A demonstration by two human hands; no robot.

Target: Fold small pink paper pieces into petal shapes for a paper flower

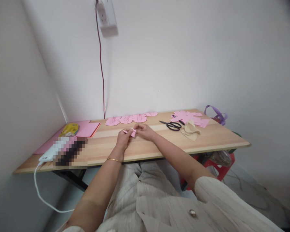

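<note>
Near the table's front edge, a small piece of pink paper (133,133) is held between both my hands. My left hand (123,139) pinches it from the left, with the wrist close to the table edge. On the other side, the fingers of my right hand (143,131) close on its upper right part. The piece looks folded, though the fingers hide some of it. Just beyond my hands, several pink paper cutouts (126,119) with scalloped edges and drawn lines lie in a row. Black-handled scissors (173,125) rest to the right of my right hand.
Pink paper scraps (187,116) and a crumpled beige cloth or paper (190,130) lie at the right. Pink sheets (85,129), a yellow packet (70,129) and a white power bank (50,151) with a cable occupy the left. A purple ribbon (216,112) hangs beyond the right edge.
</note>
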